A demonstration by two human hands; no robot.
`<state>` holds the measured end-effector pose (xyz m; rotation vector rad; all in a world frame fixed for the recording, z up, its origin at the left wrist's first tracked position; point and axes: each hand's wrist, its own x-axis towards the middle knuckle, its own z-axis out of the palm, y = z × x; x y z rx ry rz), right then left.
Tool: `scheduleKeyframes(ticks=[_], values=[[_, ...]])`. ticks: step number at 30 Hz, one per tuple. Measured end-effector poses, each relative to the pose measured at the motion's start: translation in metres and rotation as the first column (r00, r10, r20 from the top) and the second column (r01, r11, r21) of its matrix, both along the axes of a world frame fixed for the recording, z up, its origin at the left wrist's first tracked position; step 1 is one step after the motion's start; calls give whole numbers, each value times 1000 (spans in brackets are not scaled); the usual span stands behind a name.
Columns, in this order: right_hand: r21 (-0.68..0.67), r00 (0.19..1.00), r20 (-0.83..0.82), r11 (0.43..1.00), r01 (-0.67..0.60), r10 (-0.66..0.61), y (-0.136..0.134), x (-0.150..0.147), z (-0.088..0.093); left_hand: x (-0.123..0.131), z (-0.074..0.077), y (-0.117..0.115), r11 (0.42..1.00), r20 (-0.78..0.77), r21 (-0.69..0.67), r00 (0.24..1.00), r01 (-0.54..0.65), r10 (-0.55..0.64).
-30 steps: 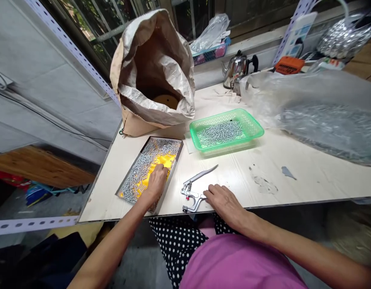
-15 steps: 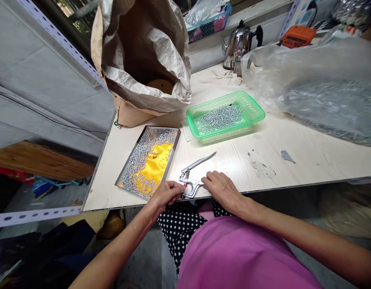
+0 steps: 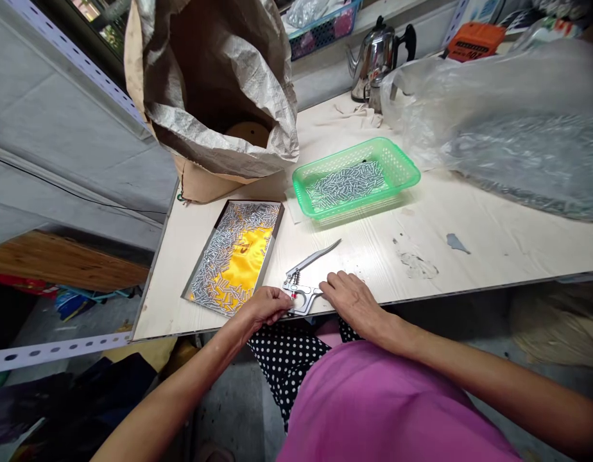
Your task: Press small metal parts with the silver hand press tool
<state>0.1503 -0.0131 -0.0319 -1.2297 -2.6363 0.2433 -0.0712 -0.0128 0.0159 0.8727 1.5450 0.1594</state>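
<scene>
Hand pliers (image 3: 302,292), silver with a spring between the arms, lie at the table's front edge. Their upper lever is raised, and a small red spot shows at the jaw. My left hand (image 3: 267,305) is at the jaw with thumb and forefinger pinched together; whatever is between the fingertips is too small to make out. The fingers of my right hand (image 3: 349,298) are curled over the end of the lower handle. Left of the pliers, a shallow tray (image 3: 271,260) holds many small silver spring-like pieces on a yellow bottom.
A green plastic basket (image 3: 303,199) with more silver pieces stands behind the pliers. A large open sack (image 3: 214,151) is at the back left. To the right lies a clear plastic bag (image 3: 522,141) full of silver pieces. A kettle (image 3: 373,61) stands at the back.
The view has shifted slightly, so everything on the table appears a little further left and mostly higher. Both hands keep their places at the pliers.
</scene>
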Motion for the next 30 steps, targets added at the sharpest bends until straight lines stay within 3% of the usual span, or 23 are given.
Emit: scheduleKeyframes(ticks=[5,10,14,20,26,30], values=[[-77,999,31,997,-21,23,1,-1,9,0,2,8,996,-31,-64,997,64,-66],[-132,999,-21,990,-43,40,7,4,16,-3,-2,9,992,-57,-120,997,46,-53],[-88,991,-98,991,-96,88,30,10,21,-5,-5,7,991,-36,-134,999,24,-29],[-93,984,23,981,-172,175,64,9,24,-4,-5,6,991,-58,-131,998,12,-20],[-112,985,34,980,-162,167,60,8,31,2,1,8,991,-85,-130,996,9,-20],[-83,985,-8,981,-175,175,55,8,26,6,9,4,989,-177,-123,979,84,-105]])
